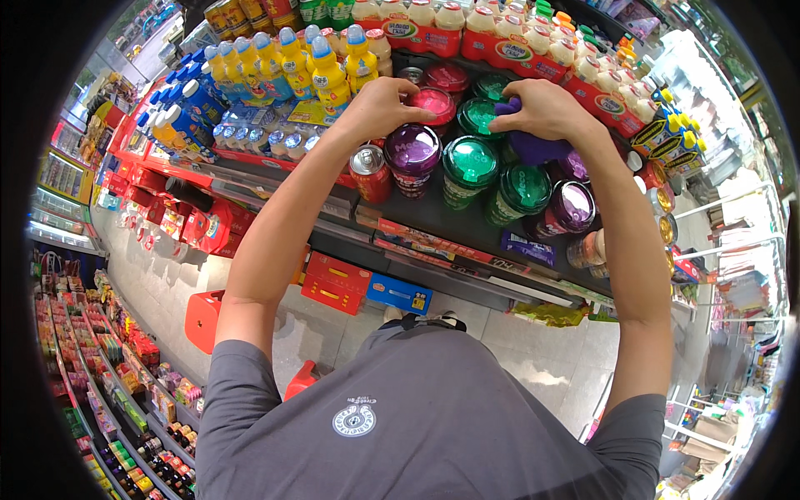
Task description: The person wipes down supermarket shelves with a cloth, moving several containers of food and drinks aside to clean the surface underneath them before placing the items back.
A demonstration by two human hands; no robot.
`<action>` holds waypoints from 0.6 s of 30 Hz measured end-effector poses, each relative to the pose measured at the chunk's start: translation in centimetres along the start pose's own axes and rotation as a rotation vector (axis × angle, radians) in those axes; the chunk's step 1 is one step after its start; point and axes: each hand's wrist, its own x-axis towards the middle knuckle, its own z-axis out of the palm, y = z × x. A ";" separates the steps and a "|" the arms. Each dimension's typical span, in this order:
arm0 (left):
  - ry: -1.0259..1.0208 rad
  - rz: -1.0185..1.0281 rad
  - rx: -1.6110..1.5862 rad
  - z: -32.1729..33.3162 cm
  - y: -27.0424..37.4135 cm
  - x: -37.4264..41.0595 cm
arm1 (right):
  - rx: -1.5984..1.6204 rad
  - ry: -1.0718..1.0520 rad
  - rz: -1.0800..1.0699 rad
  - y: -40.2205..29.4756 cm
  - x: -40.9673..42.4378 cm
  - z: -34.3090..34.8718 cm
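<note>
My left hand [390, 106] curls around a red-lidded Meco drink cup [433, 105] among the cups on the dark shelf top. With my right hand [537, 109] I hold a purple cloth [539, 147], the fingertips at the lid of a green Meco cup [480, 117]. In front of them stand a purple-lidded cup [413, 149], a green-lidded cup [470, 162], another green-lidded cup [525, 189] and a dark cup with a shiny purple lid [572, 206]. A red drink can [370, 172] is left of the purple-lidded cup.
Yellow bottles with blue caps [328, 72] stand at the left. Red-wrapped packs of small white bottles [512, 40] line the back. A purple packet [528, 247] lies by the shelf's front edge. Red boxes [334, 281], a blue box [399, 294] and a red stool [203, 322] are lower down.
</note>
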 end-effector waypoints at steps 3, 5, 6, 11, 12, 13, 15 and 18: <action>0.066 0.030 0.034 0.5 0.1 -0.1 | -0.021 -0.049 0.030 -0.5 0.2 0.9; 0.095 0.045 0.045 0.7 0.3 -0.3 | -0.033 -0.071 0.044 -0.8 0.3 1.2; 0.080 0.035 0.044 0.7 0.3 -0.4 | -0.046 -0.082 0.051 -1.0 0.4 1.0; 0.155 0.031 0.006 -0.4 1.4 -2.5 | 0.016 0.051 -0.006 -0.3 -0.6 -0.2; 0.170 0.020 -0.018 -1.1 1.8 -3.7 | 0.022 0.054 -0.013 -0.9 -1.8 -1.8; 0.155 -0.015 -0.082 -1.7 2.3 -4.8 | 0.036 0.068 -0.005 -1.4 -3.2 -3.3; 0.086 0.072 -0.034 -2.1 2.6 -7.0 | 0.028 0.075 0.022 -1.8 -5.9 -4.6; 0.086 0.203 0.045 -1.3 1.4 -9.4 | -0.038 0.072 0.001 -3.1 -9.9 -4.3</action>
